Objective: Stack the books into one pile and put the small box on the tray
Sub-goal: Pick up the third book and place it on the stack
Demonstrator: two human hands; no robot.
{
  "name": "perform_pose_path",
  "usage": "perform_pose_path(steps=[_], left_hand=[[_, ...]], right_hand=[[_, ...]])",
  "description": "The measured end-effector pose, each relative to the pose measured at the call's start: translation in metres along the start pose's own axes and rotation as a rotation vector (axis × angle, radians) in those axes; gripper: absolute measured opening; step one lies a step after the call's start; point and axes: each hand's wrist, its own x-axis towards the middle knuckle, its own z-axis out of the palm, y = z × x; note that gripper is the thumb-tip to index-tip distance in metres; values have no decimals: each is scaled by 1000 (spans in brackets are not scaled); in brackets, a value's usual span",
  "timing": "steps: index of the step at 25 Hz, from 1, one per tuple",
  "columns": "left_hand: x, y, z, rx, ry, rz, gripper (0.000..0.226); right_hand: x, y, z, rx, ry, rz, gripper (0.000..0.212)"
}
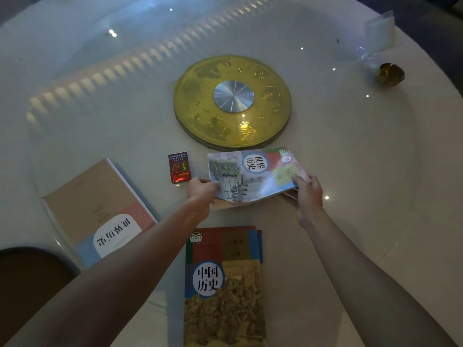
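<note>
Big round white table with a glass top, dim light, ceiling lamps reflected all over it. Far left at the near edge there's a dark brown round thing — could be the tray, can't say for sure. Next to it lies a beige world history textbook, flat and turned at an angle. Past that, a small red box that looks like a cigarette pack sits on the glass, just left of the held book and near the left hand. That hand has its fingers closed on the left edge of a world history book with a photo cover, and the right hand pinches the right edge — the book looks lifted, its front edge curling. Behind it is a gold disc with a silver hub. Nearest the camera, a Chinese history textbook lies on another one. Far right: a clear plastic bag and a small amber object.
</note>
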Motion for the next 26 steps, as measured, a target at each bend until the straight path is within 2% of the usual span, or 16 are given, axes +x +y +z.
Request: perform_pose_path(steps=[3,5,7,10,12,15,17,19,23,26], left_hand=[[-12,1,-6,-82,-65,-3,9],[-28,2,-11,-162,-150,-28,12],[-45,-3,-18,-235,-217,-36,12],[-74,-14,-36,-231,-298,-43,23],[-88,-24,-53,-91,-270,-7,29],[-105,-42,-83,128,-104,90,45],[-110,-57,-100,134,-68,126,56],[-115,-68,-112,148,-103,150,61],[-132,-94,-120,231,-253,108,35],[-141,-120,-124,225,-249,70,24]], right_hand=[[-16,-11,-2,211,-86,92,48],[-32,-16,1,284,-149,129,49],[-50,-16,5,267,-190,131,46],[-79,-15,9,213,-184,103,54],[-96,-15,5,216,-182,92,56],[-123,-16,-5,162,-210,77,51],[-141,-11,-14,88,-258,68,48],[-158,-4,-21,24,-312,90,48],[-179,22,-33,-123,-377,132,47],[-188,47,-34,-223,-355,136,41]])
